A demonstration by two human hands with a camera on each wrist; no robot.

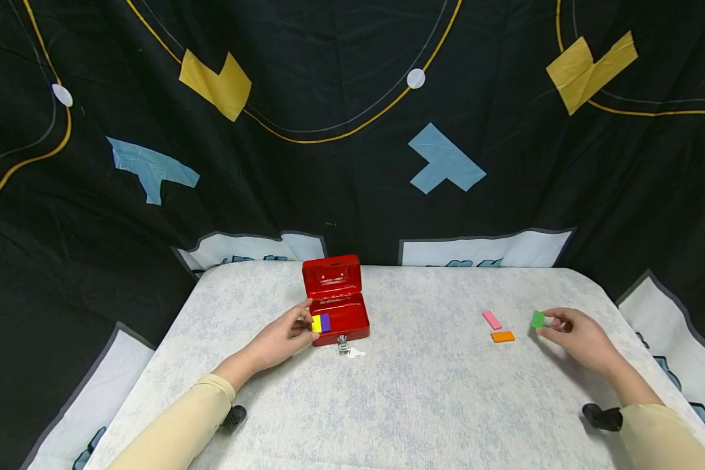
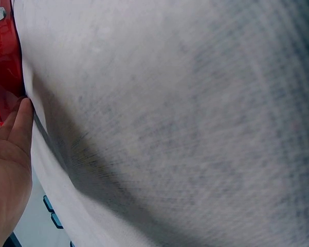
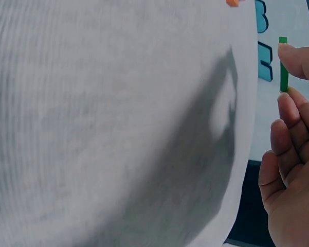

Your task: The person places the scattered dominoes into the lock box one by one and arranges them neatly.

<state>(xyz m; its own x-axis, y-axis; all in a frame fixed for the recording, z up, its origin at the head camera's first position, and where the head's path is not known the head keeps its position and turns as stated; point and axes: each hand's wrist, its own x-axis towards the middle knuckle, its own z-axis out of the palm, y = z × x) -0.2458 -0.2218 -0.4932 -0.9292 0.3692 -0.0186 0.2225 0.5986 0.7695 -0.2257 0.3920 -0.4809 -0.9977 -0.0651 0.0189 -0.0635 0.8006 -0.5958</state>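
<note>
In the head view, the right hand [image 1: 581,339] pinched a small, flat green block [image 1: 538,319] between thumb and fingers, over the right part of the pale, cloth-covered tabletop [image 1: 423,391]. Just beside it lay a flat pink block [image 1: 491,319] and a flat orange block [image 1: 502,337], near each other. Well apart to the left stood a red metal box [image 1: 352,318], its lid raised; a yellow block [image 1: 316,324] and a purple block [image 1: 326,322] sat side by side at its left end. The left hand [image 1: 279,343] had thumb and fingers spread along that end; whether they also touched the yellow block, I could not tell. The step in hand seemed to be gathering the green block; the next move, as I judged it, called for a firm pinch and a clear carry across to the box, with the left hand steadying it.

Counted: one box, five blocks (one of each colour), one silver metal lock [image 1: 343,344] at the box front, and pale keys [image 1: 356,353] too small to number.

In the left wrist view, nearly straight fingers touched the red box; the thumb was not clear.

In the right wrist view, thumb and index finger pinched the green block's ends, apparently off the tabletop.
</note>
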